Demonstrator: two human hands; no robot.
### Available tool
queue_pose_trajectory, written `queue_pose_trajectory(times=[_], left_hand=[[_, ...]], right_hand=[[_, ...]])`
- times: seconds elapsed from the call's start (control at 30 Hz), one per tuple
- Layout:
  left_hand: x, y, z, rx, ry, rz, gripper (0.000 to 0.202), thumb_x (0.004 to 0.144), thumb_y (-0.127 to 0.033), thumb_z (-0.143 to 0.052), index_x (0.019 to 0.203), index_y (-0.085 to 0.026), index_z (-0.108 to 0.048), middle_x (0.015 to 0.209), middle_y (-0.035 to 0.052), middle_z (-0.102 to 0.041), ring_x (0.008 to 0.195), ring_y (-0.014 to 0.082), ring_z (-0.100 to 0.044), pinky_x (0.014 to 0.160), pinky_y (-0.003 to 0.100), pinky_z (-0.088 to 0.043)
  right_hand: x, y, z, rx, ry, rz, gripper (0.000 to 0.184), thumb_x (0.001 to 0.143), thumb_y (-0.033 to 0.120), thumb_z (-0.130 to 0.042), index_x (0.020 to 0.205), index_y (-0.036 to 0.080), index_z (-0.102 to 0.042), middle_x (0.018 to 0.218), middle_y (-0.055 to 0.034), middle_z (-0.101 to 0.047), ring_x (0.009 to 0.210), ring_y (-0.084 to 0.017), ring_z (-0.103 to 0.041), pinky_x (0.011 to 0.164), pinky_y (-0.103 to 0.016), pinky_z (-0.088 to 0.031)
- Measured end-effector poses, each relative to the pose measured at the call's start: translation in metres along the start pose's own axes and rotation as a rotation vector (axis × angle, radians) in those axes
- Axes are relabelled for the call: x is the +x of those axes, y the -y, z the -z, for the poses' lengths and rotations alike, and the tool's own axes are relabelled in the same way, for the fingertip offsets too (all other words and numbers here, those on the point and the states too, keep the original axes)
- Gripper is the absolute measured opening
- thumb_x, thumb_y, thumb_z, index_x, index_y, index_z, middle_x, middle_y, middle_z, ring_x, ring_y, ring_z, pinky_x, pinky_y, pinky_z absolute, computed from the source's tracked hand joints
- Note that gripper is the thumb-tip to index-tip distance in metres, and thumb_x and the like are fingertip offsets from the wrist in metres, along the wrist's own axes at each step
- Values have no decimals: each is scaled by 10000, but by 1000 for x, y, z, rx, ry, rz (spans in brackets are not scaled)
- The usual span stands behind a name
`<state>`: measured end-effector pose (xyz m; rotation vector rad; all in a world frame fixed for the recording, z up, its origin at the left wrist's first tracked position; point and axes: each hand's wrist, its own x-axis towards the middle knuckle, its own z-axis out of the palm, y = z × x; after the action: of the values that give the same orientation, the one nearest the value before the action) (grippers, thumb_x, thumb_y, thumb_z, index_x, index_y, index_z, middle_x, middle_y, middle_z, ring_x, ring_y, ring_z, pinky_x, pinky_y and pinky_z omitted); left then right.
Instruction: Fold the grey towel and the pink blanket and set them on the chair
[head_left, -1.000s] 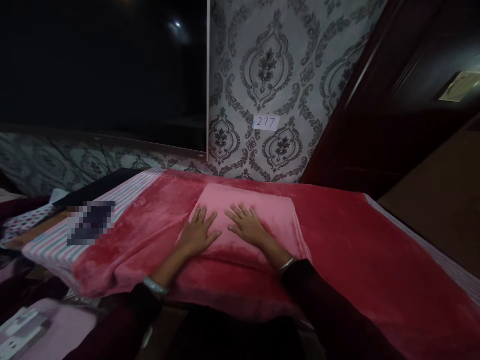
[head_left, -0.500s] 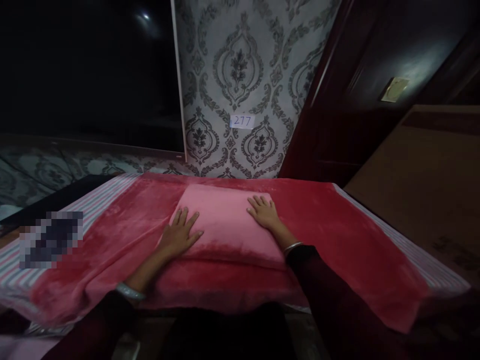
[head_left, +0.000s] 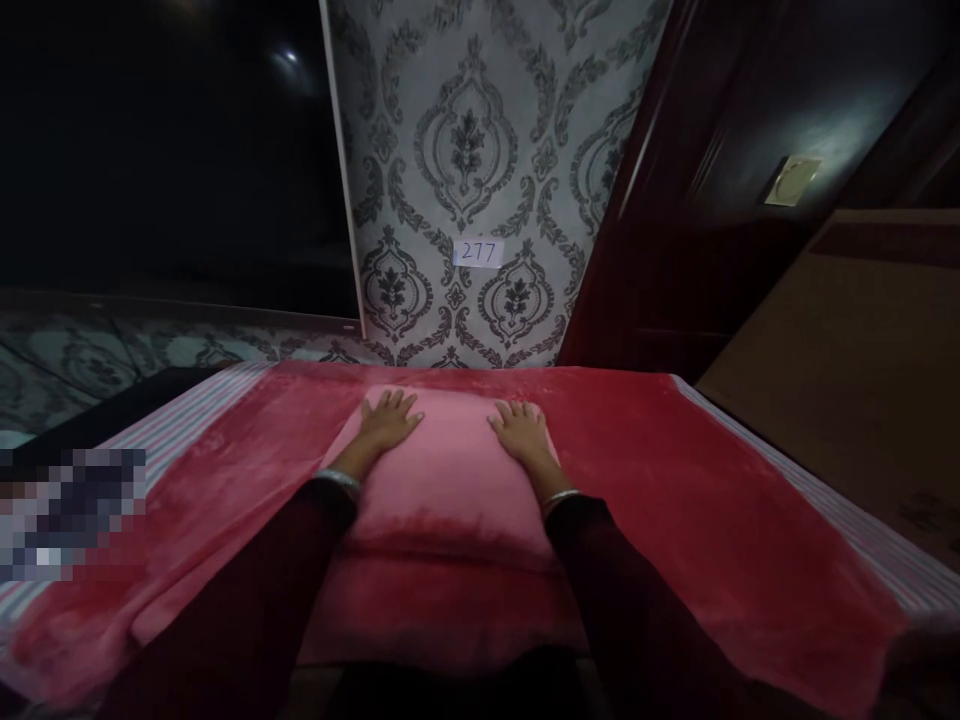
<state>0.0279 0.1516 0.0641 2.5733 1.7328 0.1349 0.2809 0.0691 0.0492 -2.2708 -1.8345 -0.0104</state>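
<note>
A pink folded cloth bundle, soft and flat like a small cushion, lies in the middle of a red plush blanket. My left hand rests palm down on its far left part, fingers spread. On the far right part lies my right hand, also flat with the fingers apart. Neither hand grips anything. Whether the bundle is a folded blanket or a pillow I cannot tell.
Striped cloth shows beside the red blanket on both sides. A large dark screen stands at the back left, before patterned wallpaper with a paper label reading 277. At right is a cardboard box. A pixelated patch covers something at left.
My left hand has slid forward and to the right, from the bundle's near left side to its far left part. My right hand stays at the far right, barely shifted. The view has moved slightly.
</note>
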Motion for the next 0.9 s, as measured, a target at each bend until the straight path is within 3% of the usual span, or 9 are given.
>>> queue_pose_trajectory(times=[0.1,0.2,0.43,0.63,0.77,0.9], left_hand=[[3,7,-24,-7,-13,46,652,1014,-559,-248,1601,-285,-325,1703,114,-226,1574,331,-183,1205,676,-185],[2,11,-32,-20,-36,41,665,1016,-558,-247,1606,-260,-313,1701,121,-228,1573,332,-186,1205,687,-169],[3,8,-25,-35,9,51,693,1014,-558,-231,1615,-219,-293,1705,121,-207,1577,324,-172,1221,664,-162],[-3,10,-2,-67,161,10,720,1017,-554,-234,1630,-177,-228,1711,135,-156,1588,292,-114,1249,607,-129],[-39,0,12,-52,148,-22,719,1020,-552,-248,1610,-144,-282,1699,174,-194,1582,313,-146,1241,621,-136],[-99,-24,0,-36,21,-310,663,1018,-564,-316,1603,-251,-321,1710,124,-193,1581,321,-153,1237,633,-127]], right_hand=[[-2,-12,-19,-7,-73,15,536,1063,506,-297,1504,272,-491,1555,-114,-468,1446,-318,-364,1160,-570,-279],[-2,-17,-28,-1,-123,22,531,1062,484,-300,1505,260,-490,1557,-112,-468,1437,-316,-365,1155,-563,-291],[-4,-13,-22,3,-99,17,547,1059,468,-281,1518,244,-477,1577,-109,-450,1446,-317,-352,1161,-568,-299],[-15,-20,-3,10,80,-8,595,1070,488,-245,1605,243,-333,1686,-95,-261,1545,-311,-201,1211,-580,-225],[-47,-26,11,-6,159,-17,615,1064,525,-249,1623,269,-284,1708,-102,-182,1564,-316,-156,1195,-633,-228],[-103,-16,7,-18,56,155,617,1057,544,-304,1621,294,-299,1694,-100,-234,1554,-354,-181,1194,-636,-222]])
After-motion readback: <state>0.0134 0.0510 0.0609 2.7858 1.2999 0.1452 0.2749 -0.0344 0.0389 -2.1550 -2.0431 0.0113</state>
